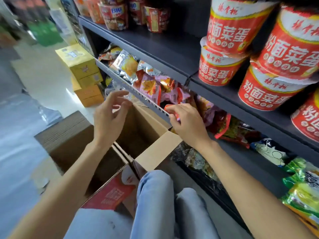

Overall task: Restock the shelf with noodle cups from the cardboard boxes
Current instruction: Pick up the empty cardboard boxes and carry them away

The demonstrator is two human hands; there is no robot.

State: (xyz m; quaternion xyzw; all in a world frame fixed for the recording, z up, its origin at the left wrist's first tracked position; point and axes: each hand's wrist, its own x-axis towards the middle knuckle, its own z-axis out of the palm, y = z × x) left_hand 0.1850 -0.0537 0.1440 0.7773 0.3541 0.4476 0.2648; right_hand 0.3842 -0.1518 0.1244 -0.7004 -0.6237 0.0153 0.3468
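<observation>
I see left hand (110,116) at frame centre, hovering above open cardboard box (138,128), fingers spread and loosely bent, holding nothing. Right hand (186,123) just right of it, at front rail of snack shelf (150,102), thumb and fingers pinching small red packet (170,107). Box interior looks bare from here. Second cardboard box (110,192), red print on flap, lower centre by my knees. Red noodle cups (269,94) stacked on grey upper shelf (229,99), upper right. Yellow cartons (81,66) stacked on floor, upper left.
</observation>
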